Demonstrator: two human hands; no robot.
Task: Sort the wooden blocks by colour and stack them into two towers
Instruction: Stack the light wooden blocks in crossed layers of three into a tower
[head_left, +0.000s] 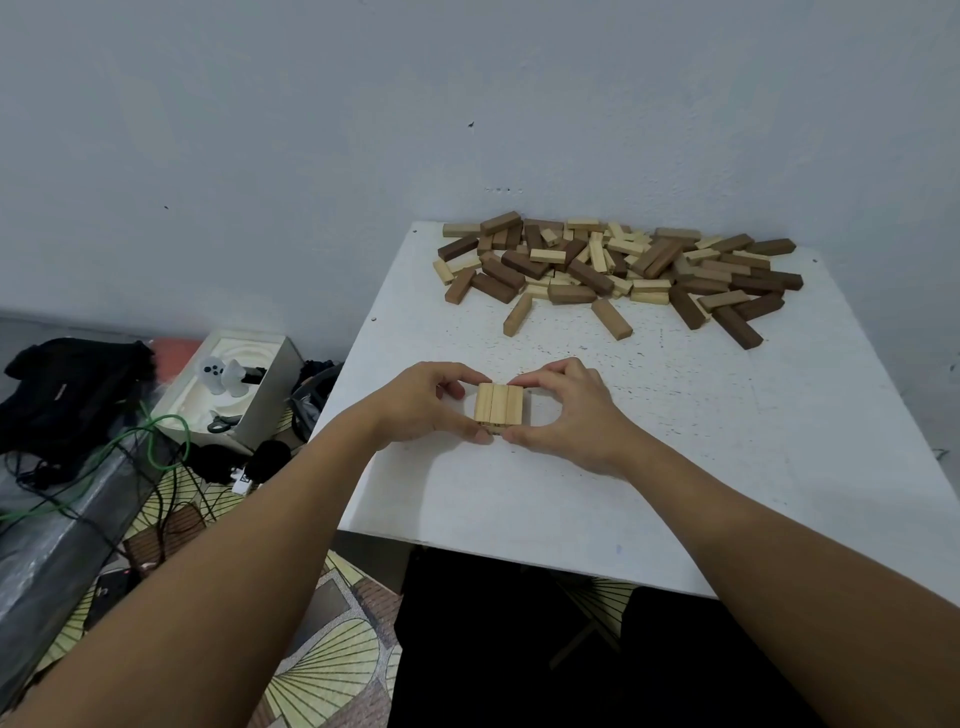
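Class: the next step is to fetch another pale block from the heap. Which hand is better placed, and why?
Probably the right hand. Both hands pinch the started tower of pale wooden blocks, but most of the mixed heap of pale and dark wooden blocks lies far-right; the left hand can steady the tower.

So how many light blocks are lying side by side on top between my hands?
3: left block, middle block, right block, touching. A lower layer beneath is mostly hidden.
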